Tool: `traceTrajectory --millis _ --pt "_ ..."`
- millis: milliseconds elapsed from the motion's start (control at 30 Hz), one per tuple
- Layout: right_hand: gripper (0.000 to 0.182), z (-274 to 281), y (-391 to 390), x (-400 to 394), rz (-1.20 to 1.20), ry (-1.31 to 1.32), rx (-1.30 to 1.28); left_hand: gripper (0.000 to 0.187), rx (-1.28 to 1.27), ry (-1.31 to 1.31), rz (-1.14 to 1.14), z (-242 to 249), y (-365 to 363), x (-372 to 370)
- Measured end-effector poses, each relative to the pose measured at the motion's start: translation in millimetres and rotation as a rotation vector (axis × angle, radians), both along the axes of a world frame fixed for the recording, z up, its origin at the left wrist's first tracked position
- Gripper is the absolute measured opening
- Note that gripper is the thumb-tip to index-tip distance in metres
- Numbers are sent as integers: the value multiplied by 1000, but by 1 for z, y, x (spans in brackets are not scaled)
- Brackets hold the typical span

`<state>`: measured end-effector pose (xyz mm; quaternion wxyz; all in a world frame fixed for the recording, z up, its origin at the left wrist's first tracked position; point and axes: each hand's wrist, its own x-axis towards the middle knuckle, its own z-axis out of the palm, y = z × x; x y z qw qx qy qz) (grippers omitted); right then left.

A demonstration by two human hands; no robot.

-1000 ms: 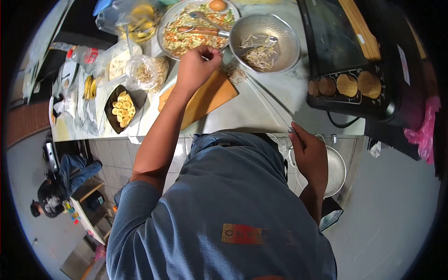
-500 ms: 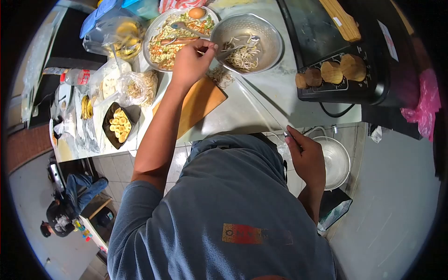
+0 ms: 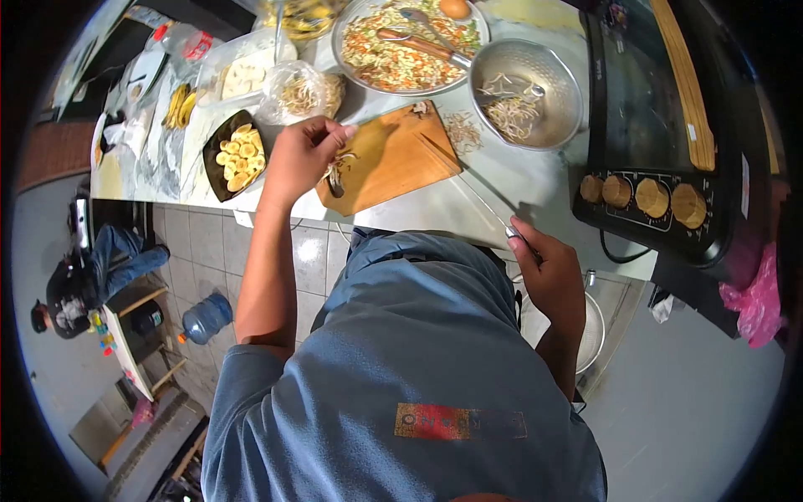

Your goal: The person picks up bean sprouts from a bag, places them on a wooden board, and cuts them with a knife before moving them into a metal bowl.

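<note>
The wooden cutting board (image 3: 393,163) lies on the counter in front of me, with bean sprout bits (image 3: 335,171) at its left end. Just above that end is my left hand (image 3: 303,155), thumb and fingers pinched together; what they hold, if anything, I cannot make out. My right hand (image 3: 548,272) is closed around the handle of a long thin knife (image 3: 477,197), whose blade points toward the board. Behind the board stands a dented metal bowl (image 3: 565,100) with bean sprouts (image 3: 512,113) and a spoon inside. More sprout scraps (image 3: 462,131) are scattered between board and bowl.
A tray of chopped vegetables (image 3: 401,63) carries an egg (image 3: 455,8) and utensils. Left are bagged sprouts (image 3: 301,94), a dark dish of yellow rounds (image 3: 238,159) and a plastic container (image 3: 242,79). An oven (image 3: 661,159) stands right. Another person (image 3: 79,280) sits far left.
My left hand has moved from beside the metal bowl to the board's left end, still pinched. The right hand keeps the knife. The camera view has shifted, showing the counter higher and farther right.
</note>
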<state>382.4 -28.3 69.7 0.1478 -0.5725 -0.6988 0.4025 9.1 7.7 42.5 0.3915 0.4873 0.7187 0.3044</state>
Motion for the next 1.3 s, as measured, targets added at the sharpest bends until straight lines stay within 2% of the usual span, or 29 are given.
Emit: traceTrajectory --millis 67,167,200,267,333,433,533,600,667,800,1100,1300 --pt "34 0 4 -5 28 8 14 28 -80 89 24 -2 -10 -2" --pt "34 2 9 -9 46 10 17 25 -109 67 64 -8 -22 -9" --pt "34 3 10 -10 46 4 4 25 -107 65 73 -16 -26 -13" --pt "33 3 11 -12 56 1 1 25 65 106 99 -32 -33 -21" --pt "33 4 13 -13 63 -1 -3 21 11 119 109 -32 -35 -23" --pt "33 7 14 -15 65 -32 -22 18 84 187 41 -32 -33 -16" --pt "33 4 14 -13 53 -21 -14 16 253 366 -170 -33 -27 -9" --pt "33 -3 13 -10 61 43 66 18 252 380 -231 -43 -24 -12" --pt "33 0 13 -10 60 22 49 17 226 557 -286 -45 -21 -8" --pt "33 11 14 -12 26 -23 -23 17 130 638 -250 -44 -17 -3" --pt "33 7 15 -9 29 -28 -7 16 311 555 -185 -42 -11 4" --pt "32 7 16 -10 -5 -28 -26 15 254 505 -167 -51 1 26"
